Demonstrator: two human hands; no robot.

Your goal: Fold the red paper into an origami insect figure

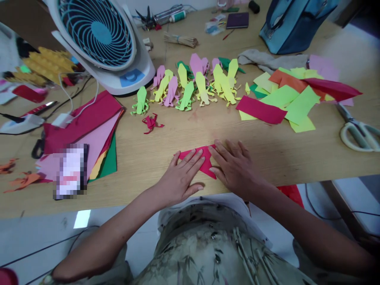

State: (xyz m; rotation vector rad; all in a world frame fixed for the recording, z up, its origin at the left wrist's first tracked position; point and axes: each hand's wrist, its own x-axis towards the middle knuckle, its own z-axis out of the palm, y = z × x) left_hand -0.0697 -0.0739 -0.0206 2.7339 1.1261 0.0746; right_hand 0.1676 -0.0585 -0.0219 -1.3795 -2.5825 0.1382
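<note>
On my remote feed: red paper (205, 160) on the table (142, 158), well in front of the fan (101, 33) and to its right. Left hand (181, 177) and right hand (236, 166) lie on it, fingers outstretched, unclenched. Between fan and paper I note a small red figure (152, 123). The paper seems folded, though fingers hide part from me.

Two hands (178, 180) are pressing one folded red paper (206, 167). One electric fan (101, 33) and one handbag (293, 33) are standing. One phone (70, 171) is lying.
</note>
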